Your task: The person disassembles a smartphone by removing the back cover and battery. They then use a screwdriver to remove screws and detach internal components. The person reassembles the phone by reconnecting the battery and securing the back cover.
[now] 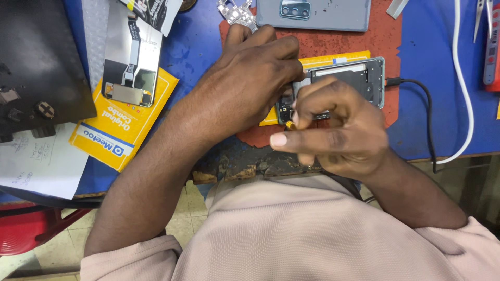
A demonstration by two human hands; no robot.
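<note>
Pale pink ribbed shirt (291, 229) — nearest the camera, filling the lower edge of the view, both sleeves pushed up the forearms.

Right hand (333, 132) — over the near edge of the workbench (442, 93); fingers curled, thumb and forefinger pinched on a slim tool with a brass-coloured collar (289, 125). The tip appears to meet the opened phone, though the fingers hide the contact.

Left hand (250, 78) — knuckles up, fingers bent down onto the left end of the opened phone, pressing it in place; whether it closes round anything cannot be told.

Opened phone (354, 78) — back removed, dark inner plate and grey frame showing; lies flat on a yellow card (338, 56) upon a worn red mat (385, 36), near the middle of the workbench's near edge. A black cable (424, 104) enters its right end and drops over the near edge.

Grey back cover (333, 15) — at the far edge, camera opening uppermost, well apart from the phone.

Metal shield plate (237, 13) — just beside the cover's left end.

Replacement screen (130, 54) with ribbon connector — left part of the blue surface, resting on a yellow packet (114, 130).

White cable (466, 78) — right side, curving to the near edge.

Paper sheet (36, 166) — near left corner.
</note>
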